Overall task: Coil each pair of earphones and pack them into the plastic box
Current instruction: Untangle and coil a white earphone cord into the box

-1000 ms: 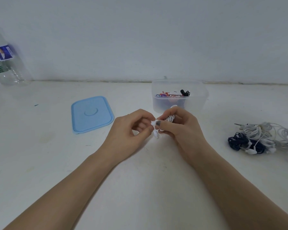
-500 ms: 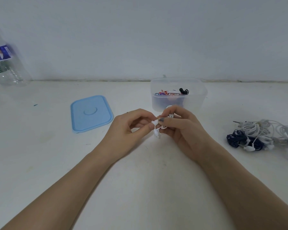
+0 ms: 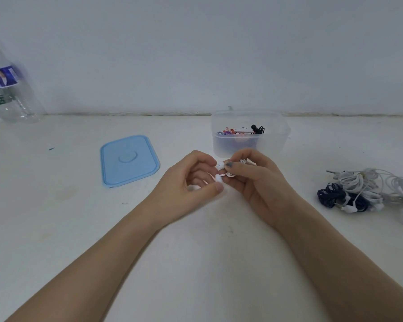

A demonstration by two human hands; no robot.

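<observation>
Both hands meet over the table's middle around a small white earphone coil (image 3: 228,173). My right hand (image 3: 254,182) pinches the wound bundle between thumb and fingers. My left hand (image 3: 191,182) holds the two white earbuds at the coil's left end with its fingertips. Just behind the hands stands the clear plastic box (image 3: 277,140), open, with coloured and black earphones inside. A tangled pile of white and dark blue earphones (image 3: 368,191) lies on the table to the right.
The box's blue lid (image 3: 128,160) lies flat to the left of the hands. A clear plastic bottle (image 3: 9,89) stands at the far left by the wall. The wall runs close behind the box.
My left fingers have opened a little and shifted on the earbuds, which now show between the two hands. The right hand keeps its pinch on the coil.
</observation>
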